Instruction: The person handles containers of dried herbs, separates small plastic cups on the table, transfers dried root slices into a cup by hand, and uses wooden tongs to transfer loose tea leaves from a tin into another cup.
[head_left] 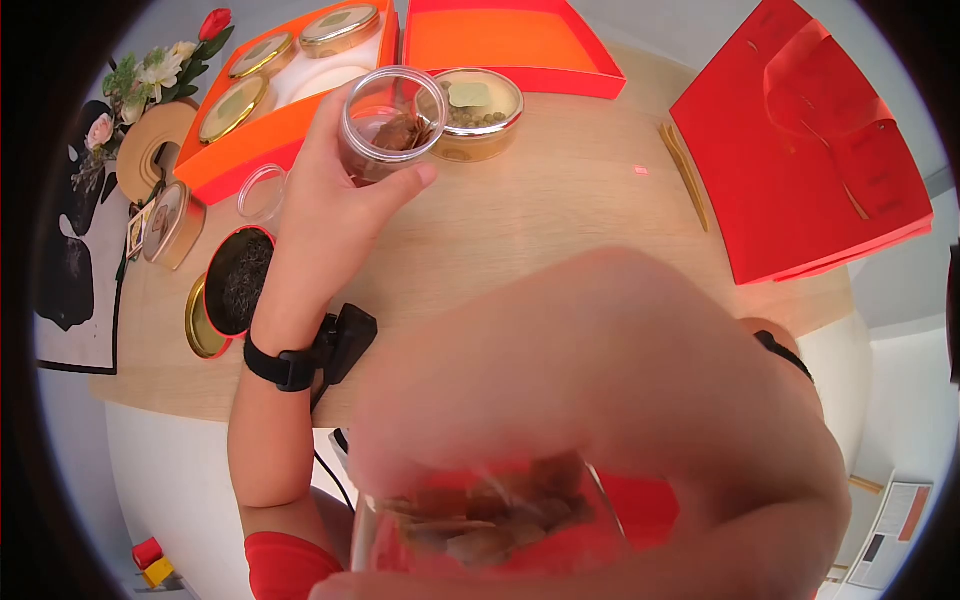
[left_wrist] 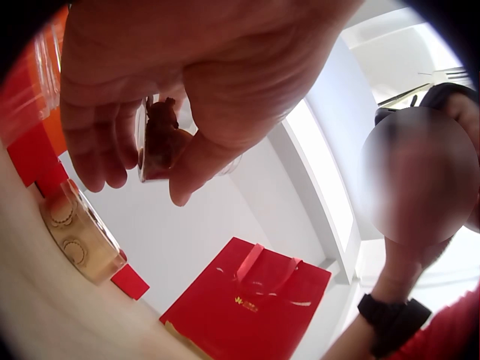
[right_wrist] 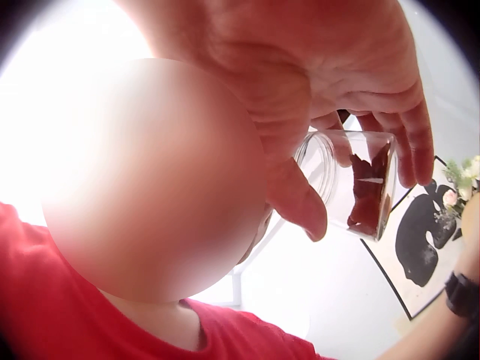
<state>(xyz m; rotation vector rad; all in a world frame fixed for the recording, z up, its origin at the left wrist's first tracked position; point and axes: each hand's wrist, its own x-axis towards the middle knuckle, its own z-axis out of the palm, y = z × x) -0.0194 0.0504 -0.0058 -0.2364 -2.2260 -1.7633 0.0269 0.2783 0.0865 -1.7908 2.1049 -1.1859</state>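
Observation:
My left hand (head_left: 335,215) grips a clear jar (head_left: 392,128) with dark brown dried pieces in the bottom, held above the table with its open mouth toward the head camera. In the left wrist view its thumb and fingers curl round the jar's sides. My right hand (head_left: 610,360) is raised close to the head camera and blurred there, holding a second clear jar (head_left: 500,525) with brown dried pieces. The right wrist view shows that jar (right_wrist: 369,180) tipped on its side between thumb and fingers, its rim toward the face.
A round gold tin (head_left: 475,115) stands beyond the left jar. An orange gift box (head_left: 240,150) with several tins, a clear lid (head_left: 262,193) and a tin of dark leaves (head_left: 240,280) lie at left. Wooden tweezers (head_left: 685,180) and a red bag (head_left: 790,150) are at right.

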